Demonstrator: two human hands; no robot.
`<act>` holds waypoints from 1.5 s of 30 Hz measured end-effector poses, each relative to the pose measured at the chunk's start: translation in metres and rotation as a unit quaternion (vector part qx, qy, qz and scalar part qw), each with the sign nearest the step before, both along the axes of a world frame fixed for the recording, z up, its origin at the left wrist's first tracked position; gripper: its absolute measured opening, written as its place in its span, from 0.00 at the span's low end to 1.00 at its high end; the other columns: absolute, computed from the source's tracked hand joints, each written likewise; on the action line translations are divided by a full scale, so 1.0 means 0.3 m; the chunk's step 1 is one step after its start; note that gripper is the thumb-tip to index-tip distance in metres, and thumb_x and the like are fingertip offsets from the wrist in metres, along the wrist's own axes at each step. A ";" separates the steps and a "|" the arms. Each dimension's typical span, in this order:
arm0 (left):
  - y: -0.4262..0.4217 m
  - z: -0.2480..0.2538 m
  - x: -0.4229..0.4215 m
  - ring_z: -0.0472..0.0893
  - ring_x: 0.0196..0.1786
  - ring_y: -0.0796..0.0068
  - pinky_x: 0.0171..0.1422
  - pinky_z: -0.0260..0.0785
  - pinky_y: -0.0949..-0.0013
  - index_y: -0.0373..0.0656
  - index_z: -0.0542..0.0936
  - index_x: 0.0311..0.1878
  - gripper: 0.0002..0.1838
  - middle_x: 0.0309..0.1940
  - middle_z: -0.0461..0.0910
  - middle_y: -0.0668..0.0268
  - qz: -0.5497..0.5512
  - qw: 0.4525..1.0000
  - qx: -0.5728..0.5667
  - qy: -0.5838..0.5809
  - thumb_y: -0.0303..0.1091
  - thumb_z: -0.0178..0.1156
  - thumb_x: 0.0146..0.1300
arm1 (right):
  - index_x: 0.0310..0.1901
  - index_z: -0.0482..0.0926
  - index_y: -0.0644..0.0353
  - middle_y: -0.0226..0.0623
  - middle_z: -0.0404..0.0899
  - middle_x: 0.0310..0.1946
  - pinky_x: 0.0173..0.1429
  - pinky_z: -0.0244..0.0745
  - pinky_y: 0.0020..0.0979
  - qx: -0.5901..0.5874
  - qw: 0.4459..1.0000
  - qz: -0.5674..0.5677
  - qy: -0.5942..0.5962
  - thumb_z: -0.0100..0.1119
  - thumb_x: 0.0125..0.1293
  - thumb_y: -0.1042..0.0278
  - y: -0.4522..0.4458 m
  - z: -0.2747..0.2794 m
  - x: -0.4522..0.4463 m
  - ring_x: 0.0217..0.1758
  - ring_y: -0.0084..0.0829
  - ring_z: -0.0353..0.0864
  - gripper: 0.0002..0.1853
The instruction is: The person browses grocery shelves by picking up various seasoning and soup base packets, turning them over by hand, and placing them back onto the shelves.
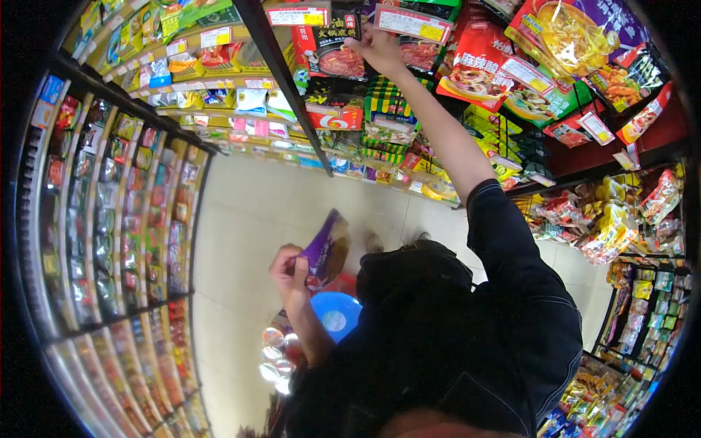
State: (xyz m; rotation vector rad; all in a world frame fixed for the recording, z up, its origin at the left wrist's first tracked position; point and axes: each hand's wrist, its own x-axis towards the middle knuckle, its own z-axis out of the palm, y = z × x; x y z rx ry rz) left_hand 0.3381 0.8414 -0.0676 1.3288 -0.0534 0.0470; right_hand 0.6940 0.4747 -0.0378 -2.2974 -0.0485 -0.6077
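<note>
My left hand (290, 276) is closed on a purple food packet (326, 252), holding it by its edge over the aisle in front of my body. My right arm stretches up to the shelf. There my right hand (380, 52) has its fingers closed at the right edge of a black and red hot pot seasoning packet (340, 51), which hangs under the price tags. Its fingertips are partly hidden. Beside it hangs a similar packet (420, 52) with a red picture. A blue round item (336, 317) with a pale label lies below my left hand.
Red soup packets (478, 62) and a yellow packet (561, 36) hang to the right behind price tags. A dark shelf upright (288, 84) stands left of my right hand. Tall stocked shelves (109, 212) line the left side. Shiny round-topped containers (274, 354) sit near my left forearm.
</note>
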 end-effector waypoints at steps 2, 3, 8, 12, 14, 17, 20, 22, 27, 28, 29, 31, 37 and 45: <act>0.023 0.000 0.001 0.71 0.34 0.83 0.39 0.62 0.77 0.36 0.78 0.39 0.15 0.33 0.74 0.71 0.013 1.000 -0.008 -0.011 0.37 0.71 0.67 | 0.53 0.80 0.61 0.37 0.85 0.41 0.48 0.78 0.36 0.025 0.998 0.056 -0.031 0.70 0.66 0.44 -0.002 0.017 -0.042 0.42 0.31 0.86 0.27; 0.036 0.000 0.008 0.71 0.34 0.83 0.40 0.62 0.77 0.36 0.78 0.39 0.15 0.33 0.74 0.70 0.020 1.000 -0.012 -0.018 0.37 0.71 0.67 | 0.58 0.77 0.62 0.46 0.81 0.54 0.57 0.77 0.40 0.087 0.990 0.106 -0.040 0.69 0.67 0.43 0.002 0.011 -0.050 0.56 0.39 0.83 0.31; 0.162 0.048 0.102 0.72 0.34 0.80 0.38 0.62 0.76 0.36 0.77 0.37 0.16 0.33 0.73 0.68 -0.048 0.992 -0.111 -0.047 0.37 0.72 0.65 | 0.77 0.59 0.58 0.47 0.67 0.73 0.77 0.60 0.41 0.127 0.976 0.177 0.026 0.56 0.76 0.44 -0.021 0.074 -0.197 0.75 0.43 0.66 0.37; 0.224 0.147 0.285 0.75 0.34 0.77 0.39 0.67 0.74 0.35 0.75 0.38 0.18 0.33 0.73 0.65 -0.085 0.978 -0.176 -0.077 0.38 0.72 0.63 | 0.80 0.54 0.60 0.44 0.61 0.78 0.81 0.50 0.34 0.118 0.971 0.209 0.012 0.52 0.79 0.46 0.001 0.165 -0.265 0.80 0.37 0.58 0.38; 0.285 0.145 0.398 0.81 0.43 0.69 0.53 0.77 0.64 0.34 0.75 0.43 0.18 0.40 0.78 0.58 -0.127 0.963 -0.231 -0.051 0.37 0.72 0.61 | 0.80 0.52 0.64 0.44 0.60 0.78 0.82 0.48 0.32 0.175 0.949 0.256 0.054 0.51 0.79 0.45 0.015 0.236 -0.321 0.81 0.33 0.55 0.40; 0.289 0.181 0.556 0.83 0.49 0.65 0.59 0.78 0.61 0.33 0.77 0.49 0.19 0.45 0.80 0.56 -0.174 0.961 -0.215 -0.030 0.34 0.72 0.61 | 0.73 0.61 0.67 0.44 0.73 0.65 0.71 0.64 0.32 0.080 0.955 0.277 0.066 0.51 0.80 0.46 -0.023 0.168 -0.347 0.67 0.31 0.70 0.34; 0.243 0.221 0.691 0.84 0.52 0.66 0.62 0.78 0.62 0.34 0.78 0.55 0.19 0.49 0.84 0.58 -0.207 0.962 -0.177 -0.003 0.28 0.69 0.63 | 0.58 0.67 0.62 0.48 0.78 0.35 0.47 0.73 0.42 0.007 0.943 0.295 0.156 0.50 0.80 0.50 -0.047 0.161 -0.529 0.40 0.42 0.81 0.21; 0.162 0.248 0.778 0.84 0.51 0.69 0.60 0.77 0.65 0.34 0.79 0.55 0.18 0.48 0.84 0.60 -0.160 0.981 -0.107 0.018 0.29 0.69 0.65 | 0.62 0.67 0.62 0.53 0.81 0.42 0.51 0.75 0.44 -0.007 0.952 0.245 0.181 0.50 0.79 0.51 -0.104 0.076 -0.668 0.45 0.48 0.83 0.23; -0.172 0.370 1.001 0.83 0.46 0.79 0.54 0.76 0.74 0.36 0.81 0.53 0.13 0.45 0.85 0.64 -0.256 0.963 0.073 0.048 0.30 0.67 0.68 | 0.69 0.67 0.63 0.41 0.78 0.58 0.66 0.69 0.33 0.203 0.948 0.048 0.238 0.54 0.79 0.59 -0.229 -0.139 -1.100 0.60 0.31 0.74 0.24; -0.222 0.379 1.049 0.83 0.45 0.80 0.53 0.76 0.74 0.36 0.82 0.52 0.12 0.43 0.86 0.65 -0.276 0.956 0.086 0.042 0.30 0.66 0.69 | 0.71 0.66 0.64 0.42 0.76 0.60 0.69 0.66 0.33 0.270 0.925 0.050 0.261 0.54 0.80 0.59 -0.237 -0.131 -1.180 0.64 0.30 0.72 0.26; -0.264 0.378 1.088 0.83 0.43 0.81 0.51 0.76 0.75 0.36 0.83 0.51 0.11 0.42 0.86 0.66 -0.271 0.959 0.074 0.025 0.30 0.66 0.69 | 0.72 0.65 0.65 0.43 0.74 0.63 0.73 0.62 0.33 0.294 0.921 0.026 0.254 0.54 0.80 0.59 -0.241 -0.154 -1.254 0.67 0.31 0.70 0.27; -0.332 0.370 1.178 0.83 0.40 0.82 0.48 0.76 0.76 0.36 0.84 0.49 0.10 0.40 0.87 0.68 -0.257 0.964 0.055 -0.035 0.31 0.67 0.70 | 0.74 0.63 0.66 0.42 0.73 0.65 0.74 0.61 0.32 0.322 0.912 0.011 0.253 0.54 0.80 0.60 -0.283 -0.267 -1.383 0.68 0.30 0.69 0.28; -0.423 0.297 1.344 0.84 0.45 0.76 0.54 0.76 0.70 0.33 0.83 0.51 0.11 0.46 0.87 0.62 -0.112 0.975 -0.004 -0.192 0.23 0.66 0.66 | 0.77 0.58 0.68 0.39 0.72 0.69 0.75 0.60 0.31 0.444 0.863 -0.111 0.213 0.52 0.80 0.64 -0.331 -0.218 -1.505 0.69 0.27 0.69 0.30; -0.288 0.238 1.477 0.85 0.47 0.72 0.53 0.80 0.68 0.37 0.79 0.55 0.17 0.47 0.85 0.62 -0.088 0.947 0.031 -0.308 0.19 0.61 0.62 | 0.77 0.58 0.69 0.48 0.64 0.75 0.81 0.52 0.35 0.363 0.906 -0.079 0.202 0.53 0.80 0.57 -0.431 -0.377 -1.522 0.78 0.35 0.60 0.33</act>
